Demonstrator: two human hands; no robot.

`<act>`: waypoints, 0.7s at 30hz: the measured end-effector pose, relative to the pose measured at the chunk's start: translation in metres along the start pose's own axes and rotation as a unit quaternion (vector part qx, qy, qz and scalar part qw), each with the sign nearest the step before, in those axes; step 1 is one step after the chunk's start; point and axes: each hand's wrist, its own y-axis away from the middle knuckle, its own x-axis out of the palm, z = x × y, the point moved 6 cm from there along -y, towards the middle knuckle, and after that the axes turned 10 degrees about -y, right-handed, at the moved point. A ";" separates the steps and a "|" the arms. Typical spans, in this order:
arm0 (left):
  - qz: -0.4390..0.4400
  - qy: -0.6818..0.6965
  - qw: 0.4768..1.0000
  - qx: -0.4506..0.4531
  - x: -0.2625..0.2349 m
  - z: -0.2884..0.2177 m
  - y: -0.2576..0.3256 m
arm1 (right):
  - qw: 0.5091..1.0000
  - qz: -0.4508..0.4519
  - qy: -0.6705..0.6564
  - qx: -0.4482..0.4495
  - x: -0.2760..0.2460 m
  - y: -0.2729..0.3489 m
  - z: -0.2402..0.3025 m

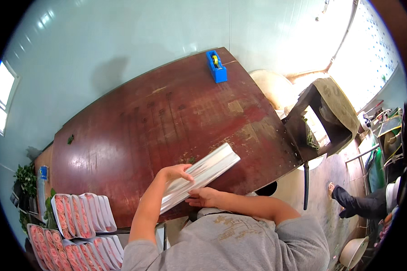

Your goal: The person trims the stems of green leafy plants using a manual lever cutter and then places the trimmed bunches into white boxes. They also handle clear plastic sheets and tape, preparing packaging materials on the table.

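A long bundle of shiny, see-through plastic film (215,163) slants across the front edge of the table, its far end toward the right. My left hand (177,172) grips its upper left side, with the thumb lying over the top. On the lower right side, my right hand (203,197) is closed on the edge of the same bundle, fingers curled against it. Whether the bundle is a folded stack or rolls side by side I cannot tell. Beneath it lies the worn red-brown table (135,135).
A blue tape dispenser (217,67) stands at the table's far edge. Packs of pink roses (72,217) are stacked at the lower left. At the right are an open box-like frame (321,117) and another person's leg (364,203). A small green leaf (70,139) lies on the table's left.
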 end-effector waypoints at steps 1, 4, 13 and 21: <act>0.002 0.022 1.000 0.011 0.001 -0.001 0.001 | 1.000 0.012 0.001 0.003 -0.003 0.000 0.003; -0.020 0.046 0.999 0.001 0.000 -0.001 0.007 | 1.000 0.010 -0.009 0.016 -0.016 0.002 0.017; -0.001 0.016 1.000 0.001 -0.005 -0.013 -0.007 | 0.999 -0.047 0.006 -0.014 -0.047 0.021 0.050; -0.075 0.092 0.991 0.069 -0.019 -0.048 0.014 | 0.951 -0.052 0.158 -0.260 -0.001 0.061 0.087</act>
